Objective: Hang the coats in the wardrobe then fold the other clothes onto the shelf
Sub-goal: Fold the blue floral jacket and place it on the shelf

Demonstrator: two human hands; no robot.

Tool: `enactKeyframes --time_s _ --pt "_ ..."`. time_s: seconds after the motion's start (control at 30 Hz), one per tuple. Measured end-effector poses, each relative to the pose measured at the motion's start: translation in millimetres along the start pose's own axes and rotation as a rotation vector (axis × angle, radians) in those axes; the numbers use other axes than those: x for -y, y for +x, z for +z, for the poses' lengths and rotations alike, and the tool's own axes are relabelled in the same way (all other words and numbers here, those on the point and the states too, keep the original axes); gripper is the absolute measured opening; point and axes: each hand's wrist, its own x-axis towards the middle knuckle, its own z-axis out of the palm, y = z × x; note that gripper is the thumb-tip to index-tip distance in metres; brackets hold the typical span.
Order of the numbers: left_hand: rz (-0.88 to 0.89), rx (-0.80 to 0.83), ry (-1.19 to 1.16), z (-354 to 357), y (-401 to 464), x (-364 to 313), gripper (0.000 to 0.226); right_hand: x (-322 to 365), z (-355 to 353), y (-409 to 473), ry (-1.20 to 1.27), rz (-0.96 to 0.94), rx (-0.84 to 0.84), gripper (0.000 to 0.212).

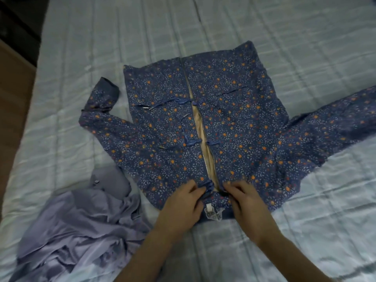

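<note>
A blue floral jacket [234,127] lies flat on the bed, collar toward me, sleeves spread left and right. Its zip is partly undone down the middle, showing a beige lining, and blue knot fastenings cross the front. My left hand [183,202] pinches the left collar edge at the top knot fastening. My right hand [242,200] pinches the right collar edge beside the zip. A white label shows between my hands. A crumpled lilac garment [81,224] lies at the lower left, next to the jacket.
The pale blue quilted bedspread [284,37] covers the whole bed. A brown floor strip and dark furniture [16,27] run along the bed's left edge.
</note>
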Motion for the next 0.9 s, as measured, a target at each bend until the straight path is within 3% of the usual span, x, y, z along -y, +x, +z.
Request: enactKeyframes --time_s 0.2,0.37,0.43,0.53,0.6,0.67,0.77,0.9 --pt "0.023 0.054 0.048 30 -13 -4 0.05 3 18 -8 0.017 0.059 -0.047 0.04" --pt "0.014 0.134 0.087 34 -12 -8 0.047 3 19 -2 -0.215 0.135 0.433 0.063" --pt "0.061 0.022 0.048 30 -5 -15 0.031 -3 10 4 -0.061 0.131 0.493 0.061" --pt "0.181 -0.121 -0.011 29 19 -33 0.013 -17 -22 18 0.251 0.214 0.283 0.044" --pt "0.243 -0.148 -0.014 31 48 -52 0.019 -43 -47 32 0.144 0.245 0.031 0.038" --pt "0.348 -0.158 0.04 37 86 -71 0.028 -75 -71 49 0.089 0.379 -0.113 0.036" --pt "0.401 -0.118 0.095 48 162 -101 0.039 -136 -104 66 0.045 0.585 -0.168 0.039" --pt "0.288 0.035 0.163 64 252 -130 0.05 -210 -146 86 -0.034 0.71 -0.155 0.039"
